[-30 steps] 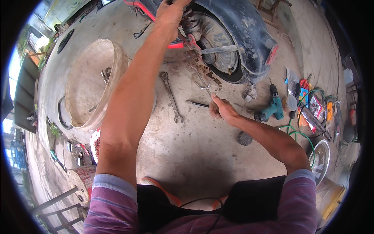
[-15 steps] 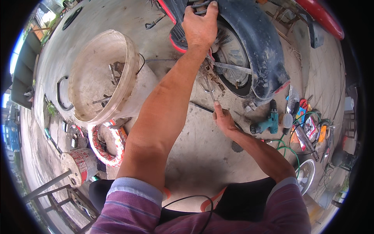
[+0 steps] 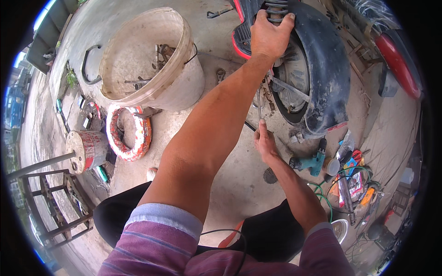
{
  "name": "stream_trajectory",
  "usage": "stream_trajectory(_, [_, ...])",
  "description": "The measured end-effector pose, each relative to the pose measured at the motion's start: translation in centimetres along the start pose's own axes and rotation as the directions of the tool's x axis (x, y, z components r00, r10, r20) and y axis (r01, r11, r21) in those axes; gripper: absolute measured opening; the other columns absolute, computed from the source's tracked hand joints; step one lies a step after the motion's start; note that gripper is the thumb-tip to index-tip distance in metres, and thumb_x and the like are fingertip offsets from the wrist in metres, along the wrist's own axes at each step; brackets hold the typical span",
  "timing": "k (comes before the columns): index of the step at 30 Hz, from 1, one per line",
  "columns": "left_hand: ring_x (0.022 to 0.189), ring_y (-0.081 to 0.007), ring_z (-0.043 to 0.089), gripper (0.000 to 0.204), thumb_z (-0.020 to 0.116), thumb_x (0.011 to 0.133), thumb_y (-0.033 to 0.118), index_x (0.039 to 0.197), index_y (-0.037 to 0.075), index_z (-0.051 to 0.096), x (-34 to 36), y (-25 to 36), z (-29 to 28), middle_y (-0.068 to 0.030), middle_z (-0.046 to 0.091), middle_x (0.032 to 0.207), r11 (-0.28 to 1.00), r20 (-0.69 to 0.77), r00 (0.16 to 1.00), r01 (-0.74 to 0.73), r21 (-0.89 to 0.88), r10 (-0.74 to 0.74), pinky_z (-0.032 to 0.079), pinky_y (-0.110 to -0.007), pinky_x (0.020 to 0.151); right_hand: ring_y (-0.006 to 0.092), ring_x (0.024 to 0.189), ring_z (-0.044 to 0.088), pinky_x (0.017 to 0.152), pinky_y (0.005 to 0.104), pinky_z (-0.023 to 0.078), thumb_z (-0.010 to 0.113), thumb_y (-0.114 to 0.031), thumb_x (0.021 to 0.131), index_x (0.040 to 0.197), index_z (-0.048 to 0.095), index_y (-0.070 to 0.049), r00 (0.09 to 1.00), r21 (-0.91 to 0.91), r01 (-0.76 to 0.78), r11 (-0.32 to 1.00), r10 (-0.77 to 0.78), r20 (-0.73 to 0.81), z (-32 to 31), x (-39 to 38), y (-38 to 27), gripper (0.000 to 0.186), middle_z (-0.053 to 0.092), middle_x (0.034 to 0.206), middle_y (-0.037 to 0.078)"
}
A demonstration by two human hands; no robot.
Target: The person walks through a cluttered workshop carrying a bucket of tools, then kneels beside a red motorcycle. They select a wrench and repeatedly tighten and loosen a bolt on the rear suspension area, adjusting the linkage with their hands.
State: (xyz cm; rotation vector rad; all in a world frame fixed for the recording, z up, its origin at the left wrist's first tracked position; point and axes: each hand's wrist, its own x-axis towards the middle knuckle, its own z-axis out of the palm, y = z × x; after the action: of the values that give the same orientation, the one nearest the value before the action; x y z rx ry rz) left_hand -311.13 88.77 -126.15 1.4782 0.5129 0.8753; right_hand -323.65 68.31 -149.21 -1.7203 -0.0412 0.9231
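Observation:
My left hand (image 3: 271, 39) reaches far forward and is closed round the shock absorber (image 3: 277, 6), its thumb on the coil spring. Behind that hand stands a scooter's wheel (image 3: 294, 73) under a dusty black fender (image 3: 326, 69). My right hand (image 3: 265, 143) is closed on a slim metal tool (image 3: 259, 108); its handle is hidden in the fingers, so its exact kind cannot be told. The tool's far end points up to dirty metal parts (image 3: 268, 94) beside the wheel hub. Part of the scooter's red and black footboard (image 3: 241, 39) shows left of my left hand.
A white bucket (image 3: 191, 85) holding metal parts stands left of my left arm. Below it lies a tire wrapped in red and white (image 3: 111, 131). At the right are a teal power drill (image 3: 315, 161), a green hose (image 3: 324, 195) and several tools and packets (image 3: 354, 179).
The view has shifted, so the bucket sits higher and farther right and the wheel lower and farther right. Both hands keep the same holds, with little visible change at the tool.

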Motion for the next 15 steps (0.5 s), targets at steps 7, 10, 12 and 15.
stream_trajectory(7, [0.081,-0.0255,0.068,0.051,0.073,0.091,0.044,0.113,-0.001,0.063,0.4,0.3,0.6,-0.0151,0.072,0.096,0.990,-0.160,0.987,-0.008,0.141,0.031,0.053,-0.037,0.073,0.0166,0.060,0.053,0.060,0.0327,0.043,0.044,-0.078,0.100,0.066,0.055,-0.009,0.995,-0.049,0.075,0.996,-0.072,0.066,0.3,0.4,-0.4,0.078,0.059,0.064,0.004])
stream_trajectory(10, [0.094,-0.0287,0.070,0.054,0.072,0.089,0.044,0.119,0.000,0.066,0.1,0.4,0.8,-0.0169,0.074,0.104,0.990,-0.191,0.980,0.075,0.116,-0.052,0.052,-0.040,0.086,0.0169,0.061,0.054,0.060,0.0323,0.044,0.046,-0.075,0.100,0.072,0.059,-0.008,0.988,0.198,-0.020,0.980,-0.011,0.152,0.8,0.3,-0.7,0.074,0.062,0.066,0.006])
stream_trajectory(12, [0.106,-0.0330,0.072,0.057,0.072,0.088,0.045,0.122,0.000,0.068,-0.5,1.1,0.9,-0.0194,0.077,0.111,0.984,-0.199,0.972,0.146,0.101,-0.124,0.051,-0.042,0.098,0.0158,0.062,0.053,0.060,0.0309,0.043,0.050,-0.074,0.100,0.078,0.061,-0.007,0.970,0.190,0.002,0.982,-0.048,0.238,-0.3,0.7,-0.6,0.072,0.060,0.068,0.005])
stream_trajectory(15, [0.103,-0.0334,0.072,0.056,0.072,0.087,0.045,0.120,-0.001,0.070,-0.1,1.4,1.3,-0.0197,0.077,0.108,0.991,-0.194,0.977,0.106,0.078,-0.089,0.051,-0.043,0.097,0.0149,0.065,0.052,0.062,0.0306,0.043,0.052,-0.076,0.098,0.081,0.063,-0.005,0.979,0.160,0.001,0.987,-0.033,0.203,0.0,1.1,-0.4,0.074,0.056,0.071,0.003])
